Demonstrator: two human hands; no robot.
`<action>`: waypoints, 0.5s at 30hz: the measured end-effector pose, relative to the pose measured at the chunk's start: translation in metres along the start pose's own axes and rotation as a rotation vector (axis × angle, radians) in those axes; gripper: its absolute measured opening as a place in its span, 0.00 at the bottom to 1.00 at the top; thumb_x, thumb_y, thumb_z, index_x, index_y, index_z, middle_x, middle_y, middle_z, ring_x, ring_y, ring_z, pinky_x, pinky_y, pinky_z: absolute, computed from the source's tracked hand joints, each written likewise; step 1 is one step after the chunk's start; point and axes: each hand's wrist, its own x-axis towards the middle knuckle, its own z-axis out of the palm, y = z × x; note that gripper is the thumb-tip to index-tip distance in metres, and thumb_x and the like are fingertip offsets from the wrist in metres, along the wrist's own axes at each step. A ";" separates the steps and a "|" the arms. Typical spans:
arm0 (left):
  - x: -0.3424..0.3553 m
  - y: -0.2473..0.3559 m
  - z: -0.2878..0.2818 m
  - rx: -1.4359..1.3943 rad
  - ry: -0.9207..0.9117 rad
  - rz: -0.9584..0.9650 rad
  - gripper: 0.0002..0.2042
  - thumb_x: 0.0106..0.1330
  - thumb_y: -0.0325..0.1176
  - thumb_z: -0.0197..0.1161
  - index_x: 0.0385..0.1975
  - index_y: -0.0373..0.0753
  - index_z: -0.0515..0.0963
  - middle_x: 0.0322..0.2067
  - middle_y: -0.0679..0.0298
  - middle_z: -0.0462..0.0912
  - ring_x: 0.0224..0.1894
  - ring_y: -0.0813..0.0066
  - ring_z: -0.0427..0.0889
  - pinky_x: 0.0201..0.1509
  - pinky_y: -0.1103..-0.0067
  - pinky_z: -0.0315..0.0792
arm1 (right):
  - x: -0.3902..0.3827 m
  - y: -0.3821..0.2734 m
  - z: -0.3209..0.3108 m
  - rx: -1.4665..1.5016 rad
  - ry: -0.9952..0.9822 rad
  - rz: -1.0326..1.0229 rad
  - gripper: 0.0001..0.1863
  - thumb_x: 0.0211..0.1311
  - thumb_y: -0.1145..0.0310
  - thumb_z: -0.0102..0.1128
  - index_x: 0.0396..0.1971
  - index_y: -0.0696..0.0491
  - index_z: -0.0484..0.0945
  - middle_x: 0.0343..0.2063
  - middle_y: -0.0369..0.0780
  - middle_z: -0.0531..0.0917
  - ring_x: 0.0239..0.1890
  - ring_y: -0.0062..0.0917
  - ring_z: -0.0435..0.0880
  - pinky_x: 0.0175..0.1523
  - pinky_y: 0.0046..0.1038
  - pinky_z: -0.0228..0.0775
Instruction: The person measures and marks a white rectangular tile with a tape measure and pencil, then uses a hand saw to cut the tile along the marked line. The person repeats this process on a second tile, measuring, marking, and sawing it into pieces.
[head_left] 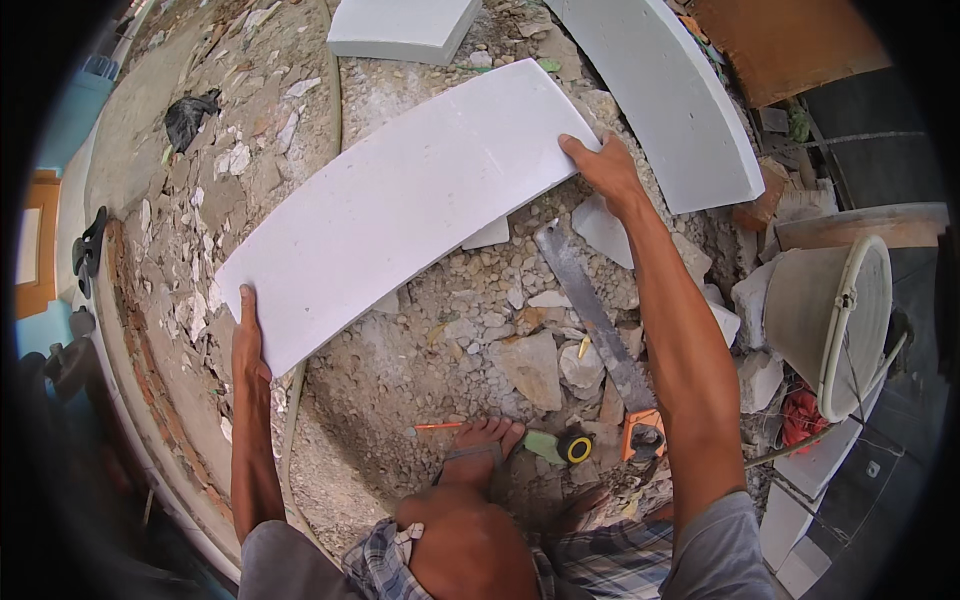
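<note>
A long white lightweight concrete block [410, 200] is held in both hands, slanting up from lower left to upper right above the rubble. My left hand [249, 337] grips its lower left end, thumb on the top face and the other fingers hidden. At the opposite end my right hand [606, 170] clasps the edge, its thumb also on top. Below the block lies a hand saw [595, 315] with an orange handle [643, 436]. A yellow and black tape measure [575, 449] rests near my foot, and an orange pencil [438, 426] lies to its left.
Another white block [670, 100] lies at the upper right, and a third [400, 28] at the top. A pale bucket [830, 310] lies tipped on the right. Stones and broken pieces [530, 370] cover the ground. A hose [334, 90] runs along the left, near a black plastic bag [190, 118].
</note>
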 end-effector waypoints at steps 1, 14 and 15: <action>0.006 0.003 0.000 0.046 -0.018 0.017 0.54 0.65 0.74 0.60 0.71 0.22 0.65 0.63 0.41 0.78 0.60 0.53 0.84 0.62 0.67 0.80 | -0.007 0.006 -0.007 -0.027 0.000 0.033 0.57 0.58 0.44 0.73 0.70 0.77 0.60 0.62 0.66 0.75 0.64 0.51 0.79 0.70 0.42 0.68; 0.032 0.002 0.002 0.078 -0.157 0.037 0.52 0.66 0.74 0.58 0.75 0.31 0.63 0.68 0.47 0.75 0.63 0.58 0.82 0.67 0.68 0.76 | -0.235 0.075 -0.004 -0.664 -0.492 -0.333 0.24 0.68 0.52 0.67 0.45 0.61 0.86 0.32 0.53 0.89 0.38 0.51 0.90 0.51 0.47 0.79; 0.031 -0.001 0.002 0.090 -0.132 0.047 0.52 0.67 0.74 0.58 0.75 0.31 0.63 0.68 0.47 0.75 0.63 0.58 0.82 0.66 0.68 0.76 | -0.266 0.097 0.003 -0.751 -0.650 -0.185 0.27 0.65 0.48 0.69 0.41 0.62 0.86 0.33 0.54 0.89 0.39 0.50 0.90 0.50 0.46 0.80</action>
